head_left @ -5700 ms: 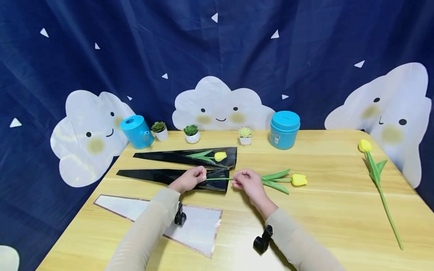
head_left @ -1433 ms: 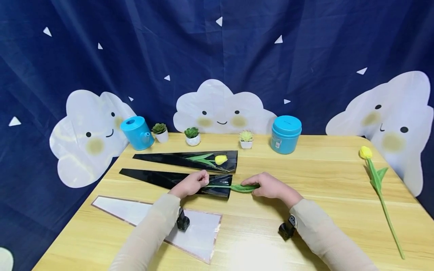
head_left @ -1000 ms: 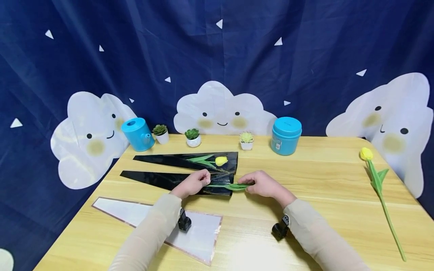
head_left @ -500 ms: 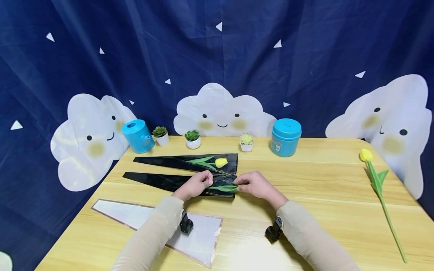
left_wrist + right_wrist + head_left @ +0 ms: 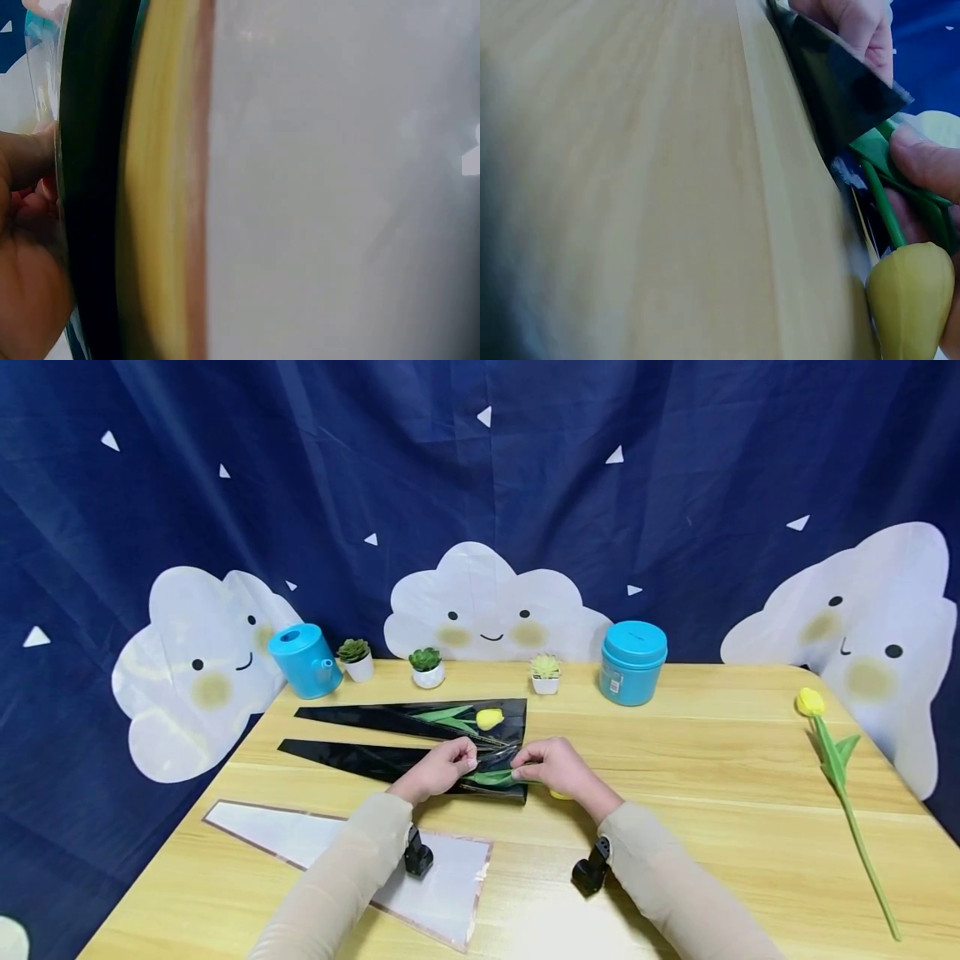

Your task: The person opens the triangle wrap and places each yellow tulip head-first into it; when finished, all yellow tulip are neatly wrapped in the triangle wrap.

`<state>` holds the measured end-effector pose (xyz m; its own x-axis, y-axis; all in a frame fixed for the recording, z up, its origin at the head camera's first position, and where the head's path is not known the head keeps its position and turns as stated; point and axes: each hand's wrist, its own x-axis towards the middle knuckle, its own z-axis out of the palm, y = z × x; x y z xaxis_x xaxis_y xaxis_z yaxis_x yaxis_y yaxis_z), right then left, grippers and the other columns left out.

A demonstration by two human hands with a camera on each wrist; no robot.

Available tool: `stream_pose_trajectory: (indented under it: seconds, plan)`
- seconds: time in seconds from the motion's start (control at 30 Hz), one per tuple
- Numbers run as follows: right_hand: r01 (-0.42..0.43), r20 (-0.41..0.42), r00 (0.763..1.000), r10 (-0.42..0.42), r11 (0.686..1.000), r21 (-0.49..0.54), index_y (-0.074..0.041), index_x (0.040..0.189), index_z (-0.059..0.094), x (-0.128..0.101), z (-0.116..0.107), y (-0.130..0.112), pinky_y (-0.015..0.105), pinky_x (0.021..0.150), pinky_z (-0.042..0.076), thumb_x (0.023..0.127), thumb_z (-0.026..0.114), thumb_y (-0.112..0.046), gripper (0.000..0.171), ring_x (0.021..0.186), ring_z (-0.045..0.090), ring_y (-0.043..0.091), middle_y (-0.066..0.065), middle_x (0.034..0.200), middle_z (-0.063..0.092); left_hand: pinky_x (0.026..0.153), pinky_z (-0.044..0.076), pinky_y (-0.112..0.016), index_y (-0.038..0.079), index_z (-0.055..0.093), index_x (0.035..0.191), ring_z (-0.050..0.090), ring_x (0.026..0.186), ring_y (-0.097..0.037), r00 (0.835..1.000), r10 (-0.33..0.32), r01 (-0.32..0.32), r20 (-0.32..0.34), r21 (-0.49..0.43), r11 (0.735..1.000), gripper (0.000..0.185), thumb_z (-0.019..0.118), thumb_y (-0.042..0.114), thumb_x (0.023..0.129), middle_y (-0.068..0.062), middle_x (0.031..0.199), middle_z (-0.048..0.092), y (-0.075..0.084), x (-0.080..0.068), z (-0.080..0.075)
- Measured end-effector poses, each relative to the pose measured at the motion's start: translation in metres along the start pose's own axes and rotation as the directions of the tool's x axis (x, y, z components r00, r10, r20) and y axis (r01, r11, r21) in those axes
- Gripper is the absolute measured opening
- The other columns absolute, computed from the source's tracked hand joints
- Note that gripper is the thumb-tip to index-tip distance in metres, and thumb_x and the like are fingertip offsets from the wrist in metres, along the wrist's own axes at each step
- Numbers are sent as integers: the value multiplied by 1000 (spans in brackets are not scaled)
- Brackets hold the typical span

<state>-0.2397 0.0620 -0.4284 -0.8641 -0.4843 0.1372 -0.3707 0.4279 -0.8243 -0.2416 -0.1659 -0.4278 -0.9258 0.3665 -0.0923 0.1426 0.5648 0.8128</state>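
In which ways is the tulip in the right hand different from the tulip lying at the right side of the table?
The held tulip is partly in the near black sleeve; the loose tulip is unwrapped. The right hand grips the held tulip; no hand touches the loose tulip. The held tulip's bloom points rightward, the loose tulip's toward the backdrop. Both have yellow blooms and green leaves.
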Motion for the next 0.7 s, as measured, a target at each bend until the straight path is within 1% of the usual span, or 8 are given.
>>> stream_pose_trajectory:
  seconds: [0.1, 0.27, 0.37, 0.47, 0.5, 0.6, 0.7]
  plan:
    - [3, 18, 1000, -3, 1000, -17, -8, 83, 73, -1, -1, 1, 32, 76, 49, 79, 72, -12, 6, 83, 63, 15, 3, 86, 71, 65, 34, -28, 6, 47, 82, 40, 65, -15, 1000, -12, 12, 1, -10, 1000, 13, 51, 4, 94, 0, 70, 38, -2, 1, 2]
    - [26, 86, 996, -20, 997, -73, -8, 91, 73, -6, -7, 4, 34, 80, 49, 80, 71, -14, 12, 87, 65, 18, 4, 90, 71, 66, 34, -28, 6, 47, 83, 39, 66, -15, 1000, -12, 13, 10, -21, 1000, 12, 49, 5, 94, -1, 71, 37, -5, 0, 5]
    - [55, 115, 992, -45, 995, -85, -7, 95, 73, -11, -13, 6, 36, 83, 49, 82, 69, -16, 15, 92, 65, 21, 6, 95, 70, 67, 34, -29, 2, 48, 84, 39, 67, -16, 1000, -12, 12, 17, -24, 1000, 10, 48, 3, 94, -1, 71, 37, 7, -8, 2]
    - [83, 121, 990, -73, 994, -76, -6, 97, 72, -16, -18, 9, 34, 82, 49, 84, 67, -15, 17, 93, 65, 22, 7, 98, 70, 68, 34, -30, -2, 47, 86, 38, 67, -16, 1000, -9, 10, 17, -31, 999, 10, 47, 2, 95, -2, 71, 36, 10, -9, 2]
    - [93, 121, 989, -84, 993, -67, -5, 98, 72, -17, -19, 11, 33, 82, 50, 85, 66, -15, 17, 93, 65, 22, 8, 98, 70, 68, 34, -31, -2, 47, 86, 38, 67, -16, 1000, -10, 11, 19, -35, 999, 10, 48, 2, 95, -2, 72, 36, 10, -9, 2]
    - [135, 129, 983, -128, 990, -50, -4, 98, 72, -21, -23, 15, 32, 83, 50, 86, 65, -14, 17, 93, 65, 23, 9, 98, 70, 68, 34, -30, 1, 48, 85, 38, 67, -16, 1000, -11, 12, 15, -27, 1000, 10, 48, 5, 95, -1, 72, 36, -3, -2, 4]
    - [187, 150, 972, -180, 982, -30, -3, 97, 72, -24, -28, 20, 35, 86, 49, 86, 65, -13, 17, 95, 65, 26, 11, 100, 69, 68, 34, -30, 4, 48, 85, 39, 67, -16, 1000, -15, 15, 18, -27, 1000, 10, 49, 6, 95, -1, 72, 37, -6, 0, 5]
